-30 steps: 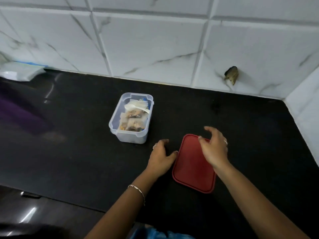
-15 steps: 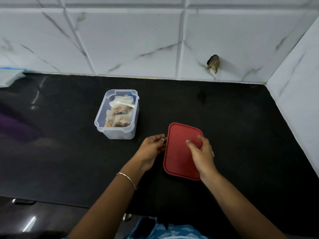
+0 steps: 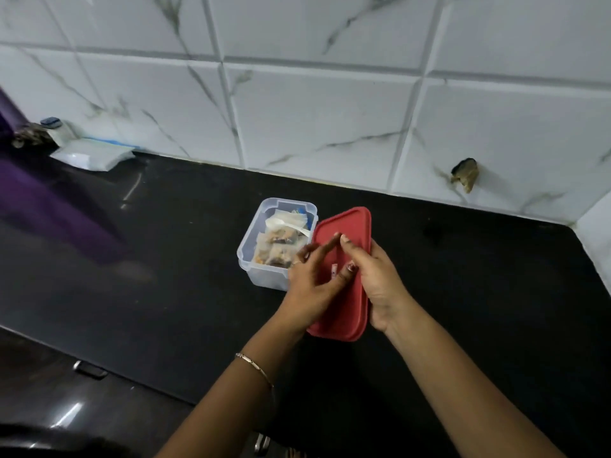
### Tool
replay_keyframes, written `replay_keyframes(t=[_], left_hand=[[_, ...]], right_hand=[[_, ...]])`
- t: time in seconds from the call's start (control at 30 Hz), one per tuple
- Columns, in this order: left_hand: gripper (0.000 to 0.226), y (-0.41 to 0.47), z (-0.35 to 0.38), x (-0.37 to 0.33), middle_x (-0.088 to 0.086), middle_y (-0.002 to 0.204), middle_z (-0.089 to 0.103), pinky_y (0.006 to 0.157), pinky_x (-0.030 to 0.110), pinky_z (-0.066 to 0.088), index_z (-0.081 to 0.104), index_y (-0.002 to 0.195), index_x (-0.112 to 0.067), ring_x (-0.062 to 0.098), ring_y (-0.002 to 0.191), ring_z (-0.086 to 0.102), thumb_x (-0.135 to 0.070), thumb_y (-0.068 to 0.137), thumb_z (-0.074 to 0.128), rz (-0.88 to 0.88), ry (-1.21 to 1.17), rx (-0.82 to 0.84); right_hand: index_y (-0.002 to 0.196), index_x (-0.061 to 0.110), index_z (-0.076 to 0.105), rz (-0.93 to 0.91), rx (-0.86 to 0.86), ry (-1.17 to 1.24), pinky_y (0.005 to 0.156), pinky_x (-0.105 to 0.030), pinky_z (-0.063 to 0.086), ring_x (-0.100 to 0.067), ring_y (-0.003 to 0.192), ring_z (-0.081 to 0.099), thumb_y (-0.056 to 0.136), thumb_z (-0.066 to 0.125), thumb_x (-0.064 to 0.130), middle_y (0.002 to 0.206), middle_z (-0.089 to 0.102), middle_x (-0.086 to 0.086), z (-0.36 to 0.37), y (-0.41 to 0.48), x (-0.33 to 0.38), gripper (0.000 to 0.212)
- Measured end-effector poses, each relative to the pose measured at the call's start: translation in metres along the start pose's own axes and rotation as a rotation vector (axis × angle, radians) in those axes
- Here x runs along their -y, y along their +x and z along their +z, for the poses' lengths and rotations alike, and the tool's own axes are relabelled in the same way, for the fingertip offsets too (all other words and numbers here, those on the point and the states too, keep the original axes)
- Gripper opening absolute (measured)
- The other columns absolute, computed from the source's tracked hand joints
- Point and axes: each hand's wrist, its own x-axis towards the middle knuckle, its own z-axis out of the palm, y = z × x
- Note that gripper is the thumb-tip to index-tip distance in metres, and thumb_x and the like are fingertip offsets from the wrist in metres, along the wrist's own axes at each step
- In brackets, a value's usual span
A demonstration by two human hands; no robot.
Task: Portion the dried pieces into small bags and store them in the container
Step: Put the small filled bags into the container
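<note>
A clear plastic container [image 3: 251, 249] stands open on the black counter, packed with several small bags of dried pieces [image 3: 277, 249] and a white plastic spoon [image 3: 281, 223]. A red lid [image 3: 347, 302] is lifted off the counter and tilted, its left edge overlapping the container's right rim. My right hand [image 3: 377, 279] grips the lid's right edge, thumb on top. My left hand [image 3: 314, 282] holds the lid's left side, fingers spread over its top.
The black counter [image 3: 165, 276] meets a white marble-look tiled wall behind and at the right. A white packet [image 3: 89, 157] and a small white bottle [image 3: 58, 128] lie at the back left. A hole in the tile [image 3: 464, 175] shows at back right. The counter's front edge runs along the lower left.
The red lid lay flat on the counter; now both hands hold it raised and tilted, moved left up to the container's right rim.
</note>
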Motion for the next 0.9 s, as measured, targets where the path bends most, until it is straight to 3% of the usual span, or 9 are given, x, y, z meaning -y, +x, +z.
replay_keyframes(t=[0.1, 0.17, 0.23, 0.3, 0.43, 0.6, 0.73, 0.9], left_hand=[[0.061, 0.016, -0.036, -0.006, -0.002, 0.133, 0.035, 0.114, 0.042, 0.032, 0.051, 0.133, -0.039, 0.024, 0.132, 0.035, -0.051, 0.077, 0.072, 0.024, 0.160, -0.336], [0.063, 0.033, -0.064, -0.003, 0.006, 0.141, 0.038, 0.111, 0.041, 0.036, 0.047, 0.139, -0.023, 0.023, 0.127, 0.042, -0.032, 0.083, 0.074, -0.076, 0.088, -0.403], [0.061, 0.052, -0.088, 0.002, 0.009, 0.141, 0.049, 0.105, 0.036, 0.044, 0.044, 0.142, -0.011, 0.019, 0.119, 0.053, -0.023, 0.088, 0.070, -0.103, 0.028, -0.371], [0.053, 0.069, -0.105, 0.008, 0.006, 0.134, 0.058, 0.100, 0.033, 0.047, 0.049, 0.139, -0.010, 0.016, 0.112, 0.059, -0.022, 0.090, 0.067, -0.102, 0.135, -0.364], [0.041, 0.095, -0.125, 0.025, 0.007, 0.119, 0.069, 0.092, 0.024, 0.046, 0.062, 0.129, -0.011, 0.019, 0.106, 0.064, -0.027, 0.090, 0.066, -0.113, 0.347, -0.389], [0.038, 0.106, -0.125, 0.047, 0.005, 0.110, 0.071, 0.086, 0.030, 0.052, 0.068, 0.121, -0.018, 0.019, 0.100, 0.066, -0.038, 0.090, 0.064, -0.150, 0.487, -0.395], [0.042, 0.112, -0.120, 0.059, 0.008, 0.119, 0.065, 0.088, 0.032, 0.046, 0.063, 0.127, -0.019, 0.022, 0.108, 0.061, -0.044, 0.095, 0.053, -0.197, 0.460, -0.345], [0.042, 0.123, -0.112, 0.053, 0.008, 0.124, 0.066, 0.094, 0.034, 0.045, 0.058, 0.132, -0.019, 0.024, 0.117, 0.058, -0.041, 0.099, 0.047, -0.200, 0.484, -0.271]], right_hand=[[0.117, 0.018, 0.060, -0.144, -0.038, -0.032, 0.082, -0.036, 0.057, -0.024, 0.099, 0.068, 0.096, 0.058, 0.022, 0.109, 0.070, -0.007, 0.019, 0.026, 0.005, 0.022], [0.121, 0.020, 0.056, -0.252, -0.112, -0.138, 0.090, -0.039, 0.055, -0.021, 0.104, 0.066, 0.094, 0.061, 0.021, 0.114, 0.067, -0.004, 0.029, 0.049, 0.003, 0.027], [0.127, 0.019, 0.053, -0.325, -0.167, -0.220, 0.095, -0.039, 0.053, -0.017, 0.106, 0.064, 0.092, 0.064, 0.019, 0.117, 0.064, -0.002, 0.040, 0.073, -0.002, 0.036], [0.131, 0.017, 0.053, -0.342, -0.219, -0.317, 0.099, -0.039, 0.051, -0.015, 0.109, 0.062, 0.090, 0.067, 0.020, 0.120, 0.062, -0.001, 0.050, 0.097, -0.009, 0.044], [0.144, 0.015, 0.043, -0.335, -0.307, -0.697, 0.100, -0.024, 0.038, -0.015, 0.117, 0.051, 0.091, 0.064, 0.024, 0.128, 0.048, -0.002, 0.057, 0.129, -0.019, 0.057], [0.146, 0.016, 0.039, -0.318, -0.349, -1.037, 0.106, -0.036, 0.037, -0.025, 0.127, 0.041, 0.095, 0.057, 0.033, 0.136, 0.043, -0.008, 0.053, 0.147, -0.035, 0.057], [0.149, 0.018, 0.033, -0.184, -0.334, -0.988, 0.109, -0.037, 0.033, -0.026, 0.135, 0.035, 0.099, 0.047, 0.034, 0.147, 0.034, -0.009, 0.050, 0.152, -0.042, 0.054], [0.150, 0.013, 0.029, -0.123, -0.335, -0.864, 0.113, -0.040, 0.033, -0.027, 0.138, 0.037, 0.103, 0.040, 0.031, 0.150, 0.040, -0.009, 0.045, 0.153, -0.041, 0.052]])
